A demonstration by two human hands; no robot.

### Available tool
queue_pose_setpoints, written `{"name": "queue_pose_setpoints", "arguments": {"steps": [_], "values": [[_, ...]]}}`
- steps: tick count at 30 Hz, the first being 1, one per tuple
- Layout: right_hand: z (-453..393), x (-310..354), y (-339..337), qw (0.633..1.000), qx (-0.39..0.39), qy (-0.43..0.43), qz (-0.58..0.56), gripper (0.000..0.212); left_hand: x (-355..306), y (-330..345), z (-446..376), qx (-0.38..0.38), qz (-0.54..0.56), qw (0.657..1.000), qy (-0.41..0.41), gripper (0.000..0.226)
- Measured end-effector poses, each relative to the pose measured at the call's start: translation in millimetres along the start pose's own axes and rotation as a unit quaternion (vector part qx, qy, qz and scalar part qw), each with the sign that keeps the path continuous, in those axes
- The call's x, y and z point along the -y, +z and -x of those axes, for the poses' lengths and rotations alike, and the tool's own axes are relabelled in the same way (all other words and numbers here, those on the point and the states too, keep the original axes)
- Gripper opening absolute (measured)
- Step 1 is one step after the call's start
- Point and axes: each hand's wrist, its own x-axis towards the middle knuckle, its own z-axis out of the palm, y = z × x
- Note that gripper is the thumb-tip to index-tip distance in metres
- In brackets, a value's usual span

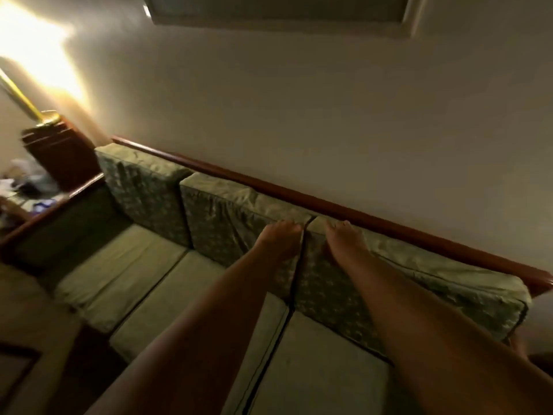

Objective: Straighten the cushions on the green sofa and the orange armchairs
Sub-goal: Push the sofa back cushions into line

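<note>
The green sofa (344, 209) with a dark wooden frame runs along the wall. Three patterned green back cushions stand on it: left (140, 187), middle (227, 223), right (419, 292). My left hand (279, 239) grips the top right corner of the middle back cushion. My right hand (344, 242) grips the top left corner of the right back cushion. The two hands sit on either side of the gap between these cushions. Plain green seat cushions (167, 292) lie below, and my forearms reach over them.
A wooden side table (59, 151) with a brass lamp (27, 106) stands at the sofa's left end, its light glaring on the wall. Blurred clutter (27, 181) lies at the far left. A framed picture (278, 10) hangs above.
</note>
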Motion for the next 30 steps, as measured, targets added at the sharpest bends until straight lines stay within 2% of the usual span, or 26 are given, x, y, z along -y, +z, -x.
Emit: {"name": "queue_pose_setpoints", "arguments": {"steps": [4, 7, 11, 13, 14, 16, 19, 25, 30], "values": [[24, 91, -16, 0.997, -0.012, -0.075, 0.011, 0.057, 52, -21, 93, -0.046, 0.014, 0.994, -0.101, 0.044], [56, 176, -21, 0.984, -0.022, -0.174, 0.012, 0.062, 96, -28, 172, -0.06, 0.035, 0.981, -0.183, 0.038], [119, 290, -19, 0.947, -0.047, -0.315, 0.026, 0.063, 152, -27, 286, -0.058, 0.053, 0.939, -0.335, 0.044], [138, 317, -19, 0.936, -0.046, -0.349, 0.023, 0.063, 160, -26, 317, -0.065, 0.055, 0.927, -0.365, 0.048], [159, 353, -12, 0.92, -0.045, -0.388, 0.029, 0.063, 175, -18, 357, -0.064, 0.063, 0.911, -0.403, 0.048], [173, 376, -6, 0.909, -0.035, -0.415, 0.033, 0.063, 179, -12, 384, -0.071, 0.072, 0.897, -0.43, 0.047], [216, 449, 17, 0.872, -0.007, -0.487, 0.053, 0.062, 205, 7, 463, -0.069, 0.074, 0.859, -0.503, 0.045], [283, 575, 56, 0.836, -0.002, -0.544, 0.071, 0.062, 273, 40, 585, -0.073, 0.099, 0.819, -0.561, 0.05], [317, 649, 74, 0.821, -0.011, -0.565, 0.082, 0.061, 326, 48, 646, -0.098, 0.103, 0.816, -0.56, 0.05]]}}
